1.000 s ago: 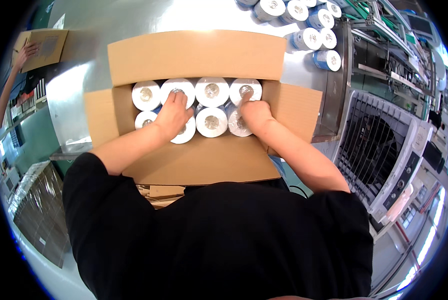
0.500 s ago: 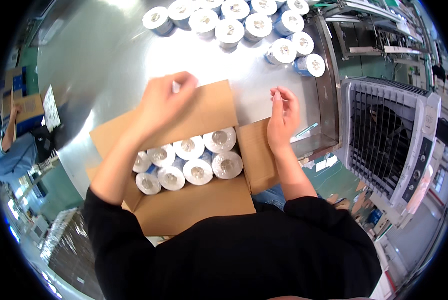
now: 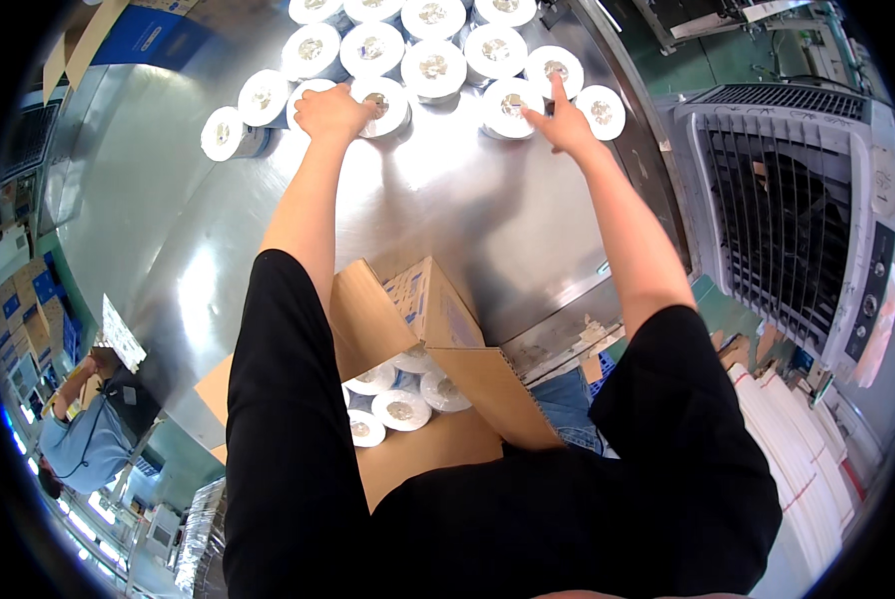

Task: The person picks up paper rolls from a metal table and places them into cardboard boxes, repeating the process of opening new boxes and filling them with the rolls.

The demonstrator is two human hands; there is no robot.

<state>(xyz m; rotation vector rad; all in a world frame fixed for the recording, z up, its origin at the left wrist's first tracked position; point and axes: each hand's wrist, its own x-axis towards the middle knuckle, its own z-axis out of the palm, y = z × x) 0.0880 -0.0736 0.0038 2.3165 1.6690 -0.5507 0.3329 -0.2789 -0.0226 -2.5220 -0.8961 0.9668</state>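
Both arms reached far across the shiny stainless-steel table [image 3: 268, 230] toward a cluster of white cylindrical tape rolls with grey cores [image 3: 432, 45] standing on end at its far edge. The left hand [image 3: 329, 110] lay curled over the top of one white roll [image 3: 379, 105] on the left side of the cluster, its fingers bent down around the roll's near rim; whether it actually gripped the roll could not be told. The right hand [image 3: 559, 122] was spread open, index finger pointing far and touching the roll at the right of the cluster [image 3: 555, 68], with another roll [image 3: 507, 105] just left of its fingers and one more [image 3: 601, 110] just to its right.

Near the person's body, an open brown cardboard box [image 3: 437, 454] sat at the near edge of the table, flaps raised, holding several of the same white rolls [image 3: 399, 404] packed upright in its left part. To the right stood a grey slatted cooling unit [image 3: 797, 220]. At the far left, another person in a blue shirt [image 3: 83, 434] stood well apart from the table.
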